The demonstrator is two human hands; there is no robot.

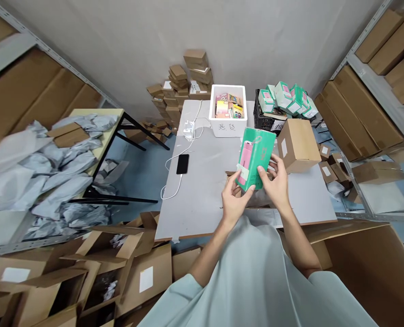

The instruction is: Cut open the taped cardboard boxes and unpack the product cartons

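Between both hands I hold a green box [261,152] printed with a pink bottle-shaped item, tilted above the table. My left hand [234,197] grips its lower left corner, close to a small whitish label on the front. Along the right edge, my right hand [273,181] has its thumb on the front and its fingers partly behind. Under the hands lies an open piece of cardboard [229,174], mostly hidden by the box and my wrists. A closed brown carton [299,145] stands just right of my right hand.
On the grey table [202,204] stand a white foam bin [227,126] of small boxes and a black crate [263,121] of green boxes. A phone [182,164] lies with its cable at left. Open cartons [147,272] crowd the floor; grey parcels [62,177] cover a side table.
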